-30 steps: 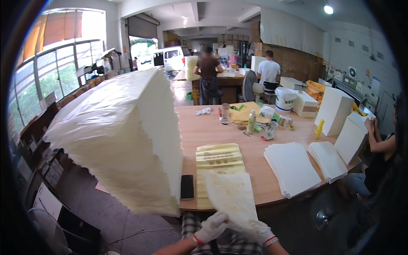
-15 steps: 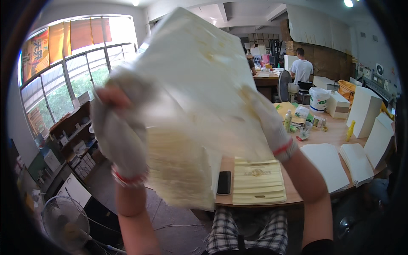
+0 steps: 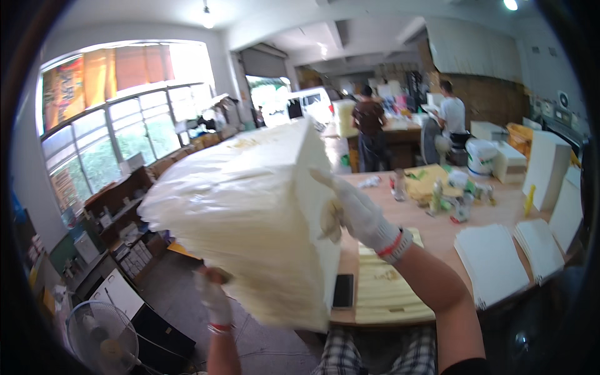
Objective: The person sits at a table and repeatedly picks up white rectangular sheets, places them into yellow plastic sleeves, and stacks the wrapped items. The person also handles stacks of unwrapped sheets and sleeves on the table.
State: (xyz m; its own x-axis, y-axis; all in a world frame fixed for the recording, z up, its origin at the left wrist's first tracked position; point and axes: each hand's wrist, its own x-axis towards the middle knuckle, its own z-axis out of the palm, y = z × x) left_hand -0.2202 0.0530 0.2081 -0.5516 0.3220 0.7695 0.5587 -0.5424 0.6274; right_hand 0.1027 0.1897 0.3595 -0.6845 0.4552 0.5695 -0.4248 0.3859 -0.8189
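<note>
A tall stack of cream, sheet-like flat bags rises at the left end of the table, its layers uneven and its top marked with gold print. My right hand, in a white glove with a red-striped cuff, is against the stack's right side; its index finger is stretched out and the others are bent. Low beside the stack's left side is my left hand, gloved with bare fingertips showing, its fingers smeared by motion. A smaller pile of cream bags with handle slots lies before me, next to a black phone.
White panels lie in piles at the right, near upright white boxes. Bottles, a yellow sheet and a white bucket stand farther back. A fan is at lower left. Two people work beyond.
The large white sheet-like piece held up by both hands is now down on the tall stack. My left hand has dropped low; my right has moved to the stack's side. The view has shifted.
</note>
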